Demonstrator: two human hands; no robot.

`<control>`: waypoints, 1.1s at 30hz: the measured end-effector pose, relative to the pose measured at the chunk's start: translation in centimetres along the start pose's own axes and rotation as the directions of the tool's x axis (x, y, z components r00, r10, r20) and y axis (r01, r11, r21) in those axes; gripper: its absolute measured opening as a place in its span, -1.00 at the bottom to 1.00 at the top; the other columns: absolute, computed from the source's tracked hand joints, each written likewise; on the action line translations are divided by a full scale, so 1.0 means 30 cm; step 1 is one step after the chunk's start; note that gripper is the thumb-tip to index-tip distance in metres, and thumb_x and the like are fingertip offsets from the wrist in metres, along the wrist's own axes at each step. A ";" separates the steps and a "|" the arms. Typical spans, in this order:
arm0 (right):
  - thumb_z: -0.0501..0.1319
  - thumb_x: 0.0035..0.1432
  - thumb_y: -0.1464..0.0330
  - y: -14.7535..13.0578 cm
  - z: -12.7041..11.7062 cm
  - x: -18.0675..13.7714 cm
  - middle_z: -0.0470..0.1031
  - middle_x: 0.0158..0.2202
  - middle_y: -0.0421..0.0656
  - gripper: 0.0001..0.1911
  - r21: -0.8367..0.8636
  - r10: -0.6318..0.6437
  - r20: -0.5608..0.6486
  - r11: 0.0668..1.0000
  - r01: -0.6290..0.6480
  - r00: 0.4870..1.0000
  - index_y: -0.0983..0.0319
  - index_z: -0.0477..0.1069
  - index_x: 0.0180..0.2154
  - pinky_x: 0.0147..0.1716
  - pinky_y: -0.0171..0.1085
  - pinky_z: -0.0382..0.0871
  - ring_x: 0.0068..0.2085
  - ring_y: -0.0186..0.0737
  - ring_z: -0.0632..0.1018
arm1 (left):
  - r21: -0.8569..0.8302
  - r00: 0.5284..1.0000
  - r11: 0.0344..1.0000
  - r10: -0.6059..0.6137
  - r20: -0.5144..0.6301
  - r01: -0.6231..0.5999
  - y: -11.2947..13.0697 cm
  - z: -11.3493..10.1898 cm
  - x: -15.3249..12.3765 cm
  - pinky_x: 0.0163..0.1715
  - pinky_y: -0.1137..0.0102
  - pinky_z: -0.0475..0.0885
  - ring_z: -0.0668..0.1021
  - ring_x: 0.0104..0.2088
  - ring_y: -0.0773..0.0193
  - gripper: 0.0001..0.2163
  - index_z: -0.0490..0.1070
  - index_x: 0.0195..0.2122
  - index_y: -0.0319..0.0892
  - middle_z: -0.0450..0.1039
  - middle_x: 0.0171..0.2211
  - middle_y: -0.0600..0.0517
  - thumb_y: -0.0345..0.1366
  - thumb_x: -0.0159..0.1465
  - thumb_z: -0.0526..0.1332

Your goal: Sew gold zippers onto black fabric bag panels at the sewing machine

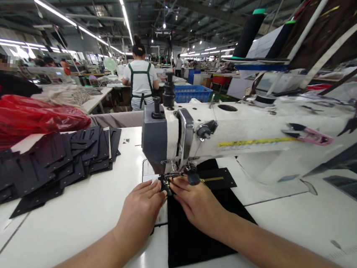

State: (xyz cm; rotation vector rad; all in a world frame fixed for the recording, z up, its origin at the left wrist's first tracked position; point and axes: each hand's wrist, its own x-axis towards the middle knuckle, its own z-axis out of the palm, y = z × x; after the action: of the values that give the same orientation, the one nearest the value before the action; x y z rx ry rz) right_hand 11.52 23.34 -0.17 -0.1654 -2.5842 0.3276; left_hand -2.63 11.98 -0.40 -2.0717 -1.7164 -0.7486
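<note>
Black cloth lay on the white table, partly beneath the sewing machine. Left hand: palm down, fingers close together at the work's edge. Right hand: over the cloth, fingers bent toward the needle area. Placement suggested steadying the work from both sides. Finger undersides hidden; could not tell if either hand pinched or merely pressed. Gold-striped dark piece lay beyond the right hand. Dark pieces heaped at left, probably for easy reach.
</note>
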 end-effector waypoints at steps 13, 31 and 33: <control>-0.01 0.16 0.53 0.009 0.005 0.012 0.51 -0.25 -0.03 -0.77 0.040 0.002 -0.031 0.999 -0.001 1.000 0.30 0.42 -0.28 -0.04 -0.19 0.32 -0.11 -0.16 0.48 | 0.047 0.999 0.998 0.030 -0.011 -0.030 -0.018 0.009 0.011 -0.17 0.19 0.48 0.57 -0.24 0.14 -0.80 0.44 -0.34 -0.23 0.54 -0.30 -0.10 -0.44 0.28 0.02; -0.02 0.18 0.52 0.029 0.017 0.024 0.50 -0.31 -0.08 -0.76 -0.006 0.031 0.011 1.000 -0.031 0.999 0.24 0.40 -0.29 -0.11 -0.22 0.34 -0.14 -0.20 0.49 | 0.084 0.998 0.996 0.022 -0.061 -0.016 -0.034 0.023 0.022 -0.23 0.23 0.51 0.58 -0.30 0.17 -0.77 0.41 -0.37 -0.22 0.54 -0.33 -0.08 -0.40 0.32 -0.02; -0.02 0.18 0.52 0.030 0.017 0.025 0.50 -0.31 -0.09 -0.76 -0.011 0.031 0.014 0.999 -0.031 0.999 0.24 0.40 -0.28 -0.10 -0.22 0.33 -0.13 -0.20 0.49 | 0.081 0.997 0.997 0.023 -0.068 -0.017 -0.035 0.023 0.024 -0.24 0.23 0.51 0.58 -0.31 0.18 -0.77 0.41 -0.38 -0.22 0.54 -0.34 -0.06 -0.40 0.32 -0.02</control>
State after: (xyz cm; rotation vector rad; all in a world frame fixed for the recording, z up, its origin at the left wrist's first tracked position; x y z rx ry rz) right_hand 10.66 24.24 -0.47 -0.2079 -2.6003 0.3269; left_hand -3.44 13.16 -0.59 -1.9834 -1.6586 -0.7241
